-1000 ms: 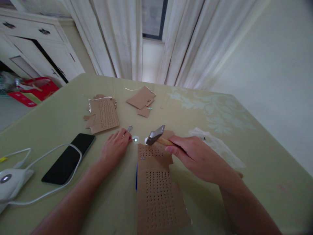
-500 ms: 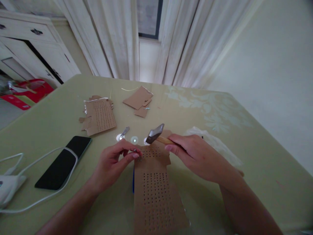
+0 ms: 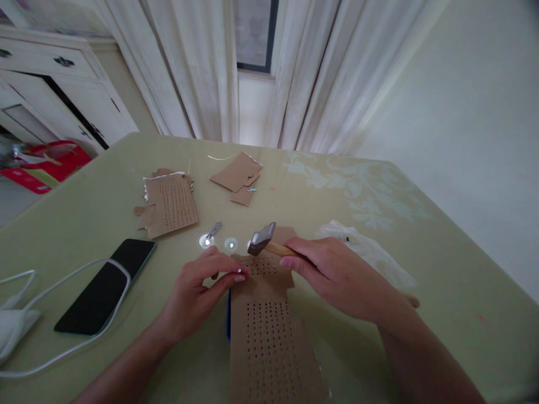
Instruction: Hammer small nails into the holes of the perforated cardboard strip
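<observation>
Brown cardboard [image 3: 265, 331] w/ hole rows, steel-head hammer [image 3: 263, 240].

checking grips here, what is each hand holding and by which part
The right hand grips a hammer by its wooden handle, close behind the head. The left hand pinches something tiny at the cardboard; too small to identify.

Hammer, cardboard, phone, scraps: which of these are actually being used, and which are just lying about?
In use: hammer in the right hand; holed cardboard strip; left hand pinching something small at its top edge.

Lying about: phone, white cable, cardboard scraps, another holed piece, loose nails.
</observation>
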{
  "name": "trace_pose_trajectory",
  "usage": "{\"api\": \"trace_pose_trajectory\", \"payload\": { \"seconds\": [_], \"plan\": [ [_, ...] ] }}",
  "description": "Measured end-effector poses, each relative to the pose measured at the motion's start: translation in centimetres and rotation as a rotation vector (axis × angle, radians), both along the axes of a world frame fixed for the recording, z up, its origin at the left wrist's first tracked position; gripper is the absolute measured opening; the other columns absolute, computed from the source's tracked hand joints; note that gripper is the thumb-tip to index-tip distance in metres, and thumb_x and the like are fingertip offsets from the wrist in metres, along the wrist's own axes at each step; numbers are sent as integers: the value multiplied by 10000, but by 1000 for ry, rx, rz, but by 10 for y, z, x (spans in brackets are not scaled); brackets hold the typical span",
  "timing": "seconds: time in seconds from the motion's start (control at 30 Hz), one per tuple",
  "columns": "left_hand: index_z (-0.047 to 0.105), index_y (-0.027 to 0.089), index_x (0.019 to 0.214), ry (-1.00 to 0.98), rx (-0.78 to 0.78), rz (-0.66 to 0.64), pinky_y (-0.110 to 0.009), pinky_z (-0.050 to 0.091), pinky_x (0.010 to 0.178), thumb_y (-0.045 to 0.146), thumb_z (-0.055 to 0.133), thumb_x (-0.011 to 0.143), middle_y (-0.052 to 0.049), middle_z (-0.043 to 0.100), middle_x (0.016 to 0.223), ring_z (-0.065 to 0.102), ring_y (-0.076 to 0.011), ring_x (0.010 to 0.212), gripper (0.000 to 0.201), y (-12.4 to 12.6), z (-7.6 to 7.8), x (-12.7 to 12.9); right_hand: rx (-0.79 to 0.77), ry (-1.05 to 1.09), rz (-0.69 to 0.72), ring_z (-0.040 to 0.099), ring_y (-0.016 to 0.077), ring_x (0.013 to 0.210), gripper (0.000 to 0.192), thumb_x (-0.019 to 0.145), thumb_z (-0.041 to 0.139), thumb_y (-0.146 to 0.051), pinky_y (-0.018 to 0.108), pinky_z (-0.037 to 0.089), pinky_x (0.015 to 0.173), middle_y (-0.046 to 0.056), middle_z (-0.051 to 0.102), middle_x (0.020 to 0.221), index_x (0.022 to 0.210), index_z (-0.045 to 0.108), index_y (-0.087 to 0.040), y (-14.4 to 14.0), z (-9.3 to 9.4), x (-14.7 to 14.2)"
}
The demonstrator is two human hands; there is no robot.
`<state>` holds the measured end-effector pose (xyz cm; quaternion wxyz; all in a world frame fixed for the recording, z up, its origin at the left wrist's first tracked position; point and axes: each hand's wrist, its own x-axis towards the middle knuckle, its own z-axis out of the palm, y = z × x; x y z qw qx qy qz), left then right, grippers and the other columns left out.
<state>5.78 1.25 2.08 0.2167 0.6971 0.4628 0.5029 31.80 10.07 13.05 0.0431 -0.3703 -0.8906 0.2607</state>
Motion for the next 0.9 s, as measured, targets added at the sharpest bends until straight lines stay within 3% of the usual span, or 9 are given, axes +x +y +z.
{"api": "trace_pose_trajectory", "payload": {
  "seconds": [0.4, 0.67, 0.8, 0.9],
  "plan": [
    [779, 280, 1072, 58, 57, 3, -301, 551, 832, 145, 704, 1055, 48, 862, 980, 789, -134, 858, 156, 0, 1, 6, -7, 39, 18, 630, 178, 722, 316, 1171, 522, -350, 324, 374, 694, 12, 734, 832, 906, 641, -224, -3, 7, 5],
    [774, 262, 1068, 108, 82, 12, -305, 527, 843, 143, 713, 1050, 31, 842, 980, 761, -142, 859, 135, -2, 0, 9, -11, 93, 27, 696, 198, 786, 309, 1183, 493, -403, 327, 389, 696, 31, 776, 908, 1077, 719, -220, -16, 12, 10],
    [769, 234, 1019, 111, 106, -2, -299, 514, 836, 127, 711, 1044, 21, 821, 960, 741, -140, 851, 124, -3, -1, 10, -19, 35, 47, 684, 197, 759, 252, 1154, 524, -316, 330, 386, 696, 18, 772, 881, 1001, 701, -222, -21, 13, 10],
    [771, 247, 1053, 108, 88, -2, -296, 507, 841, 112, 716, 1039, 29, 825, 966, 737, -136, 848, 146, -3, -2, 11, 15, 84, 20, 692, 213, 767, 269, 1162, 513, -348, 334, 401, 695, 43, 785, 898, 1053, 721, -217, -22, 14, 11]
  ]
}}
